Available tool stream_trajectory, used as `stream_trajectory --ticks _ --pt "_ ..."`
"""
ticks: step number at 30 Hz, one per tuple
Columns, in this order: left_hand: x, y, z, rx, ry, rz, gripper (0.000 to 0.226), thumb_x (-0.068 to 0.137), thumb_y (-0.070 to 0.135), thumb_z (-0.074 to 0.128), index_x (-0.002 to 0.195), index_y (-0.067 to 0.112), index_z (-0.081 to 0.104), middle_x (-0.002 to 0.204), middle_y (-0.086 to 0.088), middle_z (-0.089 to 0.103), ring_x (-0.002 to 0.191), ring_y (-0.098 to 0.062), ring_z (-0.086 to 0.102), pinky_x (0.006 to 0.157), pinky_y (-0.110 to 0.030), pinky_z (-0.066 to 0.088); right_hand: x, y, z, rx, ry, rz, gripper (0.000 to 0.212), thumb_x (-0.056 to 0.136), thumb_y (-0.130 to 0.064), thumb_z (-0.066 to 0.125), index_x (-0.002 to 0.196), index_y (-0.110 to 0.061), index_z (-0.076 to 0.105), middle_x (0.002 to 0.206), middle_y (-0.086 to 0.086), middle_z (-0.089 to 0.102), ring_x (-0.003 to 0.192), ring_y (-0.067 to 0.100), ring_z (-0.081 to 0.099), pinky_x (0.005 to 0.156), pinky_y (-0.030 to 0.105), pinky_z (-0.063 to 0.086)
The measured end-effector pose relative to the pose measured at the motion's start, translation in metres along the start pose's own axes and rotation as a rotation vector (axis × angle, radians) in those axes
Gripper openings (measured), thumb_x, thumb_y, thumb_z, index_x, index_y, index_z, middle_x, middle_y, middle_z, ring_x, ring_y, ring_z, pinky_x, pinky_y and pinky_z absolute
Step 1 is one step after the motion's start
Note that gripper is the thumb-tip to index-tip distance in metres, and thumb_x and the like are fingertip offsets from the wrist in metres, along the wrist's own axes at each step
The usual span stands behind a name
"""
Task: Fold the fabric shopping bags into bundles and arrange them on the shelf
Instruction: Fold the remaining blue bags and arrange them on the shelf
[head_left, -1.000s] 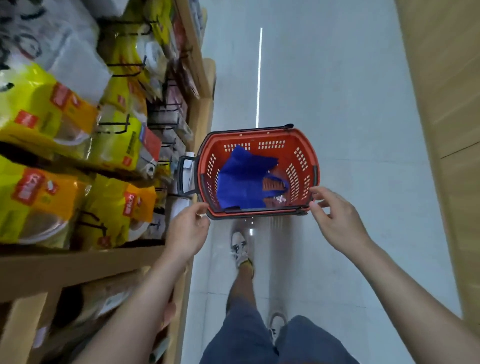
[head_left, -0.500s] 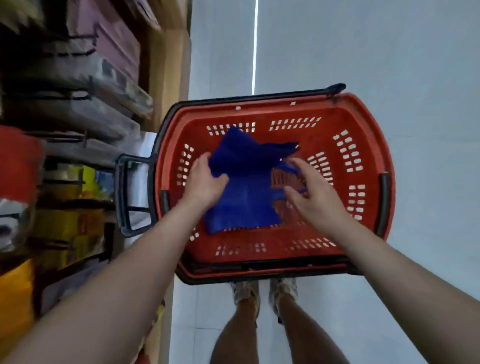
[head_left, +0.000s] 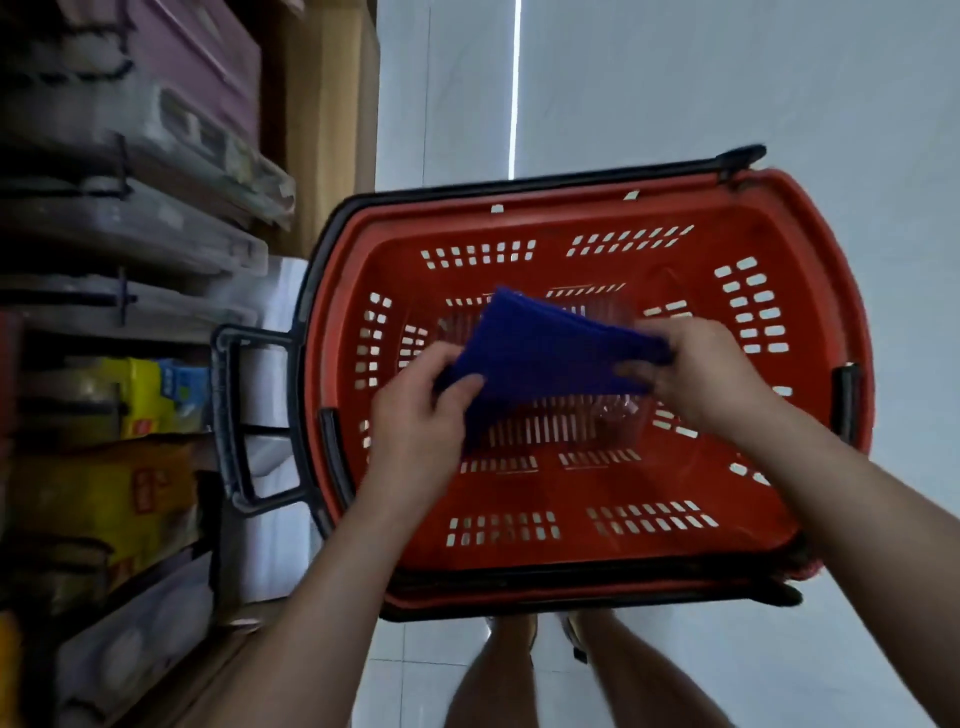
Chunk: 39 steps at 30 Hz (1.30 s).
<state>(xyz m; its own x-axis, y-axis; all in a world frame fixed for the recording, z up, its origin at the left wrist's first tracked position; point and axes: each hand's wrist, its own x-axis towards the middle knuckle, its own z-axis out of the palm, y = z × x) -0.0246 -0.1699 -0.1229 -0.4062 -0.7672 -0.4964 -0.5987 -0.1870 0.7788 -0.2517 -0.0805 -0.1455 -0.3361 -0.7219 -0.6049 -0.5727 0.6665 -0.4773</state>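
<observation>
Both hands are down in the red basket (head_left: 571, 561), and the blue fabric bag (head_left: 545, 358) is stretched between them over its slotted bottom. The left hand (head_left: 415, 431) pinches the bag's near left corner, thumb on top of the cloth and fingers curled beneath. The right hand (head_left: 701, 379) grips the opposite end, fingers wrapped round the edge so that the fabric is bunched there. The bag looks flattened and partly folded, with one pointed corner sticking up toward the far wall of the basket (whether any of it touches the bottom I cannot tell, the frame being a bit smeared).

The basket stands on the pale floor (head_left: 675, 78), its black side handle (head_left: 234, 421) turned toward the shelf (head_left: 322, 104) on the left and lying just beside it. Yellow packs (head_left: 98, 499) sit low on that shelf, with greyish flat packages (head_left: 156, 218) stacked above them, too blurred to read. The person's bare legs (head_left: 498, 670) show below the basket's near rim.
</observation>
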Motion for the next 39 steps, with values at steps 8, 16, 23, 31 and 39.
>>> stream_trajectory --ticks 8,16,23,31,39 --pt "-0.107 0.091 -0.069 0.469 0.295 0.149 0.061 0.077 0.010 0.073 0.132 0.025 0.049 0.132 0.004 0.051 0.125 -0.016 0.043 0.108 -0.038 0.038 -0.097 -0.090 -0.077 -0.436 0.248 -0.369 0.026 0.065 0.006 0.075 0.077 -0.016 0.069 0.066 0.000 0.060 0.070 0.026 0.049 0.057 0.029 0.032" --pt "-0.163 0.197 -0.078 0.568 0.255 0.429 0.015 0.088 0.017 0.056 0.094 0.024 0.067 0.084 0.008 0.070 0.082 -0.017 0.067 0.107 -0.052 0.033 -0.198 -0.177 -0.148 -0.402 0.397 -0.733 0.033 0.068 -0.008 0.081 0.098 -0.012 0.069 0.100 0.008 0.061 0.096 0.030 0.052 0.071 0.044 0.052" --pt "-0.258 0.250 -0.136 0.435 0.476 0.304 0.023 0.087 0.014 0.053 0.102 0.022 0.069 0.087 0.003 0.071 0.077 -0.023 0.065 0.067 -0.033 0.052 -0.249 -0.180 -0.226 -0.087 0.414 -0.289 0.106 0.073 -0.040 0.081 0.154 -0.033 0.013 0.158 0.004 0.021 0.141 0.027 0.020 0.111 0.055 0.031" --pt "-0.384 0.292 -0.107 0.734 0.708 0.116 0.004 0.075 0.014 0.064 0.072 0.015 0.061 0.054 -0.004 0.056 0.041 -0.028 0.056 0.034 -0.028 0.041 -0.371 -0.293 -0.193 0.221 -0.270 -0.524 0.105 0.069 -0.081 0.058 0.154 -0.035 0.017 0.153 -0.006 0.040 0.138 0.012 0.040 0.112 0.034 0.035" --pt "-0.503 0.272 -0.089 0.064 1.035 0.134 0.037 0.083 0.029 0.067 0.118 0.018 0.064 0.106 0.004 0.064 0.092 -0.008 0.061 0.076 -0.013 0.048 -0.424 -0.336 -0.180 -0.307 -0.454 -1.054 0.030 0.096 -0.009 0.055 0.111 -0.031 0.070 0.090 -0.024 0.068 0.086 -0.002 0.060 0.081 0.031 0.049"
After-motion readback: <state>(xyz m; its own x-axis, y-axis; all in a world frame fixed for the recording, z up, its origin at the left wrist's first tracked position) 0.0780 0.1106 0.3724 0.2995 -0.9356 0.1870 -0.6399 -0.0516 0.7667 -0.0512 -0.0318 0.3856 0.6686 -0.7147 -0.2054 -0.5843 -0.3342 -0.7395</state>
